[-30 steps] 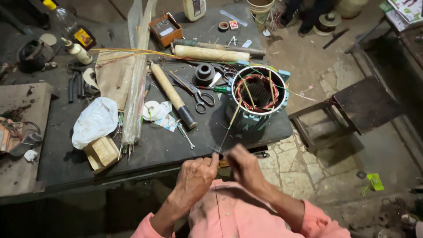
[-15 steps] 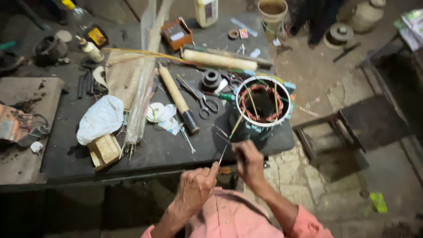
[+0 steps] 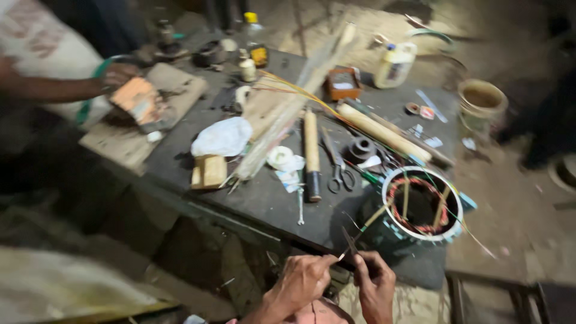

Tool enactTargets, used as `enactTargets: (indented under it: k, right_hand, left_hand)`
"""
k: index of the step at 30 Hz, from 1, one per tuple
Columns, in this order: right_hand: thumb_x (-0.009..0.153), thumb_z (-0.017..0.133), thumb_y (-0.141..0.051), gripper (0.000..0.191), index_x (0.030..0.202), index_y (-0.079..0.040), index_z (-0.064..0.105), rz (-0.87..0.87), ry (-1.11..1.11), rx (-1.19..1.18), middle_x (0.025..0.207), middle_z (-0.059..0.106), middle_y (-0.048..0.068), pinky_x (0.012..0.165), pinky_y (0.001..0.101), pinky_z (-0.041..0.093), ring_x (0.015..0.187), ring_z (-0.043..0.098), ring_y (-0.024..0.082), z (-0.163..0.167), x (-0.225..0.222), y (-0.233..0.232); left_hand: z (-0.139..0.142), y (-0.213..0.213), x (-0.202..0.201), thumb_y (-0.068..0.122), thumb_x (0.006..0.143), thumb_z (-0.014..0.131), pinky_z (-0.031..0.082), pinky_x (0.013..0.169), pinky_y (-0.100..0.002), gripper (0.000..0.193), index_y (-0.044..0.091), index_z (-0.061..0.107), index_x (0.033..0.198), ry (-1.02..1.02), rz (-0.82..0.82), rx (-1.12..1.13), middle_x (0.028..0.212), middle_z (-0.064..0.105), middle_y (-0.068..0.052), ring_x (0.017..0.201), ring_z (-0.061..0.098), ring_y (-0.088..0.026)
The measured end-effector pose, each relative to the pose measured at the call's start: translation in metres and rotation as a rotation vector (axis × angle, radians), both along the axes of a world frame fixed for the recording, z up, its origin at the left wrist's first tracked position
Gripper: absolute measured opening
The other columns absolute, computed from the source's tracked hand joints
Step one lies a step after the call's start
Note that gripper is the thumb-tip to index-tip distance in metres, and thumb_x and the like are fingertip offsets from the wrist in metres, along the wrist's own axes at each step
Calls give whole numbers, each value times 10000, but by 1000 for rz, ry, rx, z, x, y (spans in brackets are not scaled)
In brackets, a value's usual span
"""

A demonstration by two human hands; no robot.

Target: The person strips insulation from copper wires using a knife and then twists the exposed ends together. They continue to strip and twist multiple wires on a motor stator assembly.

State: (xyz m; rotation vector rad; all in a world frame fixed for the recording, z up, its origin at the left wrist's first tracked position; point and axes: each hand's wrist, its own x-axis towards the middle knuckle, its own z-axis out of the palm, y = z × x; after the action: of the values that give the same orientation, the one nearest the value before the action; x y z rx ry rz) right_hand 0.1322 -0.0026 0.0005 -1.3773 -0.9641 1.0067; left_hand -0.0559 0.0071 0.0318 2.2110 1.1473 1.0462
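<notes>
My left hand [image 3: 303, 279] and my right hand [image 3: 375, 283] are close together at the near edge of the dark worktable [image 3: 258, 198]. Both pinch a thin pointed strip [image 3: 348, 240] that sticks up between them. Just beyond the right hand stands a round motor stator [image 3: 423, 205] with reddish copper windings and several thin sticks pushed into its slots. Scissors [image 3: 338, 168] and a long wooden handle [image 3: 311, 155] lie to the stator's left.
Another person's hand [image 3: 117, 75] rests on an orange block on a wooden board [image 3: 129, 141] at the far left. A white bag [image 3: 223, 137], a small wooden block [image 3: 208, 171], a white bottle [image 3: 395, 64], a cardboard tube [image 3: 384, 133] and a bucket [image 3: 482, 103] surround the work.
The view has swung to the left and tilted, which brings the other person at the far left into view. My hands stay together on the strip at the table's near edge.
</notes>
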Motion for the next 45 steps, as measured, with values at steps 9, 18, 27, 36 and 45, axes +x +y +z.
enactTargets:
  k: [9,18,27,36,45]
  right_hand:
    - [936,679,-123,171,952,43,716,176,28,-59,544,602,55,414,268,363,435,515,102,7,27,19]
    - [928,699,-110,161,950,48,722,169,-60,45,554,628,66,401,262,376,424,525,98,10,32,20]
    - [926,715,-100,153,1015,25,722,9,-92,-33,604,644,75,441,260,420,479,546,100,-4,43,1]
    - [946,725,-115,135,1005,6,722,73,-116,109,620,635,52,458,239,410,482,532,82,5,59,22]
    - [913,722,-108,122,938,9,744,325,-101,31,571,629,33,435,232,379,467,532,72,7,95,26]
  left_hand:
    - [-12,-16,27,95,908,685,581,640,-448,153,81,746,1048,34,219,-62,782,725,-152,699,716,-351]
    - [-61,-3,40,222,1060,550,531,550,-403,271,41,703,1191,-550,124,-930,787,758,-130,572,652,-248]
    - [-65,-17,55,253,1069,616,417,528,-258,186,140,700,1189,-1380,-98,-1767,781,597,-4,597,476,-102]
    - [-67,-21,69,187,1079,637,347,473,-203,51,149,659,1104,-1756,-262,-1525,740,579,-26,561,459,-104]
    - [-51,-46,92,103,1054,592,300,405,-193,104,110,628,1151,-1861,-108,-1184,648,477,28,456,399,-51]
